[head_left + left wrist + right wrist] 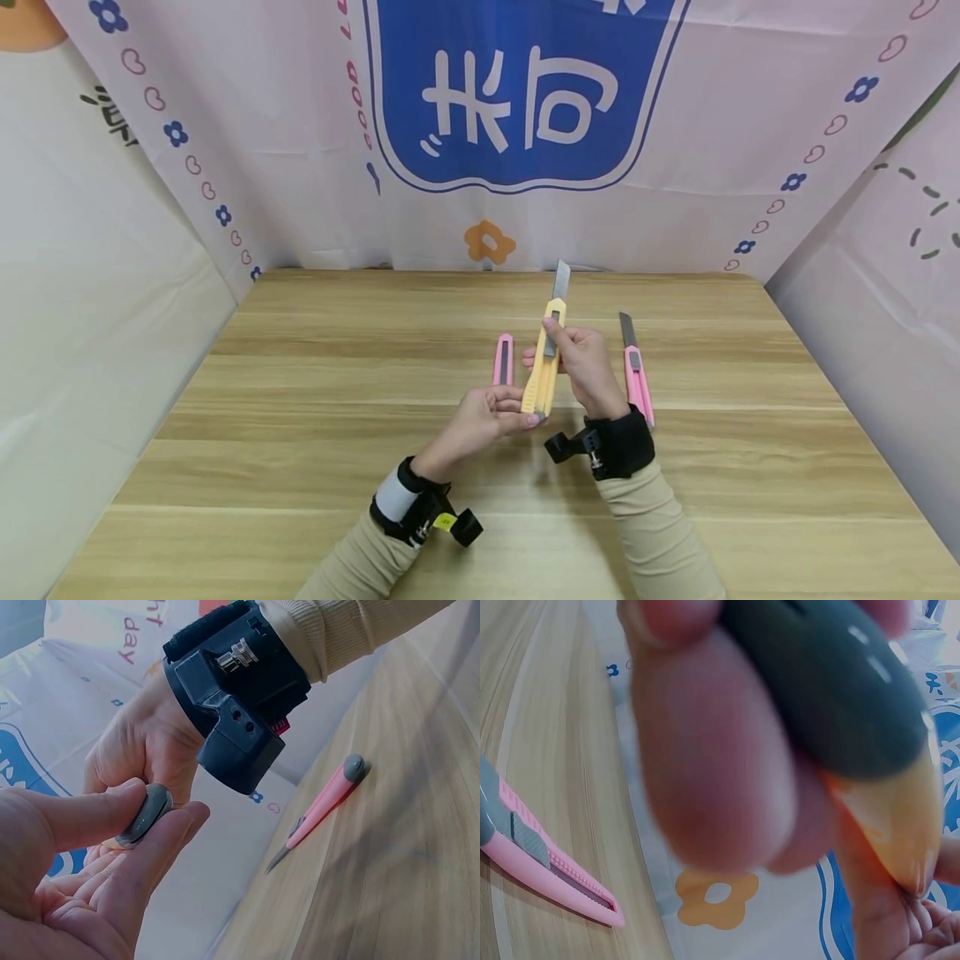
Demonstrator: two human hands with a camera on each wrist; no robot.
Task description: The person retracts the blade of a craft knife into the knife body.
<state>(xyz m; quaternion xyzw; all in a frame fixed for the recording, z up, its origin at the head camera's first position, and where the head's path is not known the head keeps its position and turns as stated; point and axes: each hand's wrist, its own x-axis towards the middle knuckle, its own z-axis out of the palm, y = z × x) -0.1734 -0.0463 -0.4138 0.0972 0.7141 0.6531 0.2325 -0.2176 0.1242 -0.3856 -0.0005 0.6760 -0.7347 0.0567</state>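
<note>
Both hands hold a yellow utility knife [542, 379] above the table, its blade [561, 279] extended and pointing away from me. My left hand [483, 414] pinches the grey end cap [150, 814] at the knife's near end between thumb and fingers. Higher up the body, my right hand [588, 367] grips the knife, thumb on its front near the grey slider [551, 344]. Behind the left hand lies a pink utility knife [504, 358] with no blade showing; its slider [530, 841] is seen in the right wrist view.
A second pink utility knife [637, 383] lies on the wooden table [300, 392] to the right of my right hand, blade out toward the back. Printed cloth [285, 150] hangs along the table's back edge, and pale cloth [82, 292] hangs at the left side.
</note>
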